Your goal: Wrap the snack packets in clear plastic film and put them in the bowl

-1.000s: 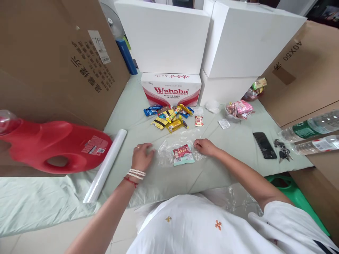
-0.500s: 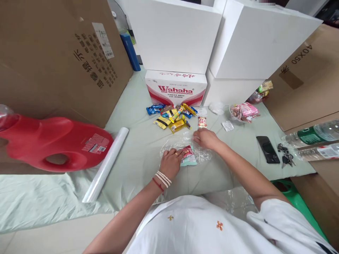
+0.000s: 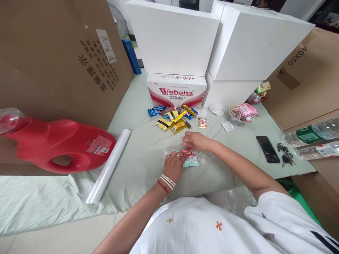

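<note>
A red and pale-green snack packet (image 3: pixel 191 158) lies on a sheet of clear plastic wrap (image 3: pixel 205 156) spread on the pale green cloth (image 3: pixel 137 155). My left hand (image 3: pixel 174 165) rests on the packet's left end, fingers curled over the wrap. My right hand (image 3: pixel 194 140) is just above the packet, fingers pinched on the wrap's far edge. A pile of several small snack packets (image 3: pixel 173 118) lies a little farther away, with one small red packet (image 3: pixel 202 122) beside it.
A roll of clear wrap (image 3: pixel 109 166) and a red jug (image 3: pixel 58 144) lie left. White boxes (image 3: pixel 238 46) and a Wahaha carton (image 3: pixel 176 90) stand behind. A phone (image 3: pixel 267 149), keys (image 3: pixel 285 155), bottles (image 3: pixel 315 132) and a bowl of sweets (image 3: pixel 242 112) are right.
My left hand moved right from the bare cloth onto the packet. My right hand drew the wrap's far edge leftward over the packet, so the wrap looks more bunched.
</note>
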Available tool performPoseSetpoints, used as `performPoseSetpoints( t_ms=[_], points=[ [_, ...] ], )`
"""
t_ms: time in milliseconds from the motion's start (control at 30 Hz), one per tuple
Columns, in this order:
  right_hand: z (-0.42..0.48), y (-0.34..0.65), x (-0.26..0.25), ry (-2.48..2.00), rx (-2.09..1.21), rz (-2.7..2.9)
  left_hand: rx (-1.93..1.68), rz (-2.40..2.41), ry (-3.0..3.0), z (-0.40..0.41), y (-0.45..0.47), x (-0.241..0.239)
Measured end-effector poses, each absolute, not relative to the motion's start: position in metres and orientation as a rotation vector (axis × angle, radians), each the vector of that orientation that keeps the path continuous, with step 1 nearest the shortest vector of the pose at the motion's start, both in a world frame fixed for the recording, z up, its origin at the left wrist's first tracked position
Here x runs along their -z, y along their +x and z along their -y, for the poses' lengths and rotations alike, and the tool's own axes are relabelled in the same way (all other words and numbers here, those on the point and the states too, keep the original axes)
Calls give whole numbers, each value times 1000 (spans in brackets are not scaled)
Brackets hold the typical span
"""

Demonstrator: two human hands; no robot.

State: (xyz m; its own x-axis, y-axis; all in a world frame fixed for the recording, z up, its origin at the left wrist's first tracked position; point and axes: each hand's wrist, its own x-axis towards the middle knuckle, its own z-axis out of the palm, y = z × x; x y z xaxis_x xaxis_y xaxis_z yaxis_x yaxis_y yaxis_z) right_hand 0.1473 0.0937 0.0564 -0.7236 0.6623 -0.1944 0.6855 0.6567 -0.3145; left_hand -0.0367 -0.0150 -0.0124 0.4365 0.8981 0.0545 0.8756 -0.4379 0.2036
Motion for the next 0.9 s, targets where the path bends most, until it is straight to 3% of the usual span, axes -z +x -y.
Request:
performPoseSetpoints(
  t_ms=[233, 433, 600, 733, 900],
  points=[
    [-10, 160, -17, 1016, 523, -2841, -273, -1460, 2464, 11, -45, 16],
    [8, 154, -5, 1198, 481, -2838, -667, -1310, 2065, 7, -89, 23],
    [17, 144, -7, 1186, 344, -2782, -1015, -1882, 1434, -11, -95, 18],
    [21, 139, -8, 1195, 288, -2764, -803, -2088, 1570, -18, -74, 11],
    [17, 147, -4, 1175, 397, -2783, -390, -1860, 1728, 2, -90, 5]
  ],
)
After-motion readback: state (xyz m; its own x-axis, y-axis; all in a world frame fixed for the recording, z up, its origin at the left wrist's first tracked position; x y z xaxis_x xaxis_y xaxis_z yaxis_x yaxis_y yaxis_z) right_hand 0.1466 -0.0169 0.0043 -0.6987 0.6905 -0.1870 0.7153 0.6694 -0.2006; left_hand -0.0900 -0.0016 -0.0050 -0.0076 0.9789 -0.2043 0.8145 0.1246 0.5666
